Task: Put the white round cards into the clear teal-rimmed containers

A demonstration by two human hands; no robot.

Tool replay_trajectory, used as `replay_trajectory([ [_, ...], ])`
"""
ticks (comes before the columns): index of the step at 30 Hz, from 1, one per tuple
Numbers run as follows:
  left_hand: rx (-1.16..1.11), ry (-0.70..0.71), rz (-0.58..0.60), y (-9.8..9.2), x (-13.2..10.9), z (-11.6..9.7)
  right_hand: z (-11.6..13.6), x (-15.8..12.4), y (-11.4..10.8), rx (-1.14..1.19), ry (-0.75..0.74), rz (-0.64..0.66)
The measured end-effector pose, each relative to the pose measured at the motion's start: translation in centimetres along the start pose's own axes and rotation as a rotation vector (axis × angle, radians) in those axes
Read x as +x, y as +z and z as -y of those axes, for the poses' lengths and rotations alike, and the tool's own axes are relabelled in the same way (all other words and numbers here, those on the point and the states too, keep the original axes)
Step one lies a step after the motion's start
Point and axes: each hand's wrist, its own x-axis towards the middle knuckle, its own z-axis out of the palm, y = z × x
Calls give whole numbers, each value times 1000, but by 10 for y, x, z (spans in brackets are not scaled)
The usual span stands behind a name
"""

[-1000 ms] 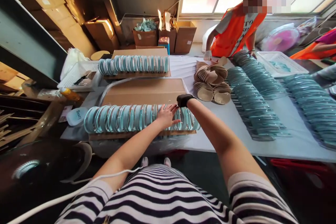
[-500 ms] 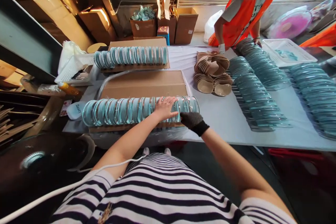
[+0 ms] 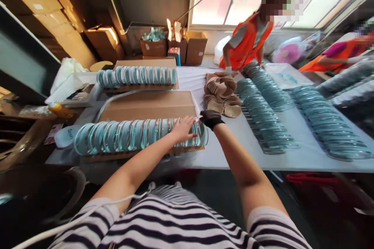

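Note:
A long row of round glass lids (image 3: 117, 138) stands on edge on a cardboard base, with brown sheets between some of them. My left hand (image 3: 183, 129), bare, lies across the top of the row near its right end, fingers spread. At that same end is my right hand (image 3: 212, 119) in a dark glove, its fingers bent in by the upper rim of the last lids. What those fingers hold, if anything, is hidden. Behind the row lies a flat brown cardboard panel (image 3: 149, 105). Stacks of curved brown cardboard pieces (image 3: 217, 99) sit just beyond my right hand.
A second row of glass lids (image 3: 137, 76) stands farther back. Leaning lid rows (image 3: 265, 120) fill the right of the white-covered table (image 3: 224, 151). A co-worker in an orange vest (image 3: 242, 46) reaches over the far side. White baskets (image 3: 288, 76) and open cartons (image 3: 196, 48) stand around.
The view has turned, so the table sits lower and farther left. My right hand has risen from the row's end face to its upper rim. My left hand stays on the row.

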Motion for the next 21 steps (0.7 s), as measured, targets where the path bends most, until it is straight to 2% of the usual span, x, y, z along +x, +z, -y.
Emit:
replay_trajectory([
  [3, 28, 2, -11, 13, 5, -4, 12, 35, -29, -64, -81, 130],
  [6, 25, 22, -46, 20, 5, 1, 34, 57, -33, -126, -142, 183],
  [9, 12, 26, -65, 20, 4, 4, 41, 57, -31, -169, -217, 168],
  [12, 5, 0, -61, 21, 4, 2, 27, 35, -25, -184, -293, 132],
  [14, -11, -15, -61, 23, 6, 2, 13, 8, -10, -166, -310, 68],
  [16, -31, -25, -59, 25, 7, 2, 5, -24, 19, -97, -272, -12],
  [18, -43, -24, -58, 27, 6, 2, 6, -54, 59, 12, -187, -49],
  [21, -53, -9, -73, 29, 6, 3, 19, -82, 122, 148, -29, -14],
])
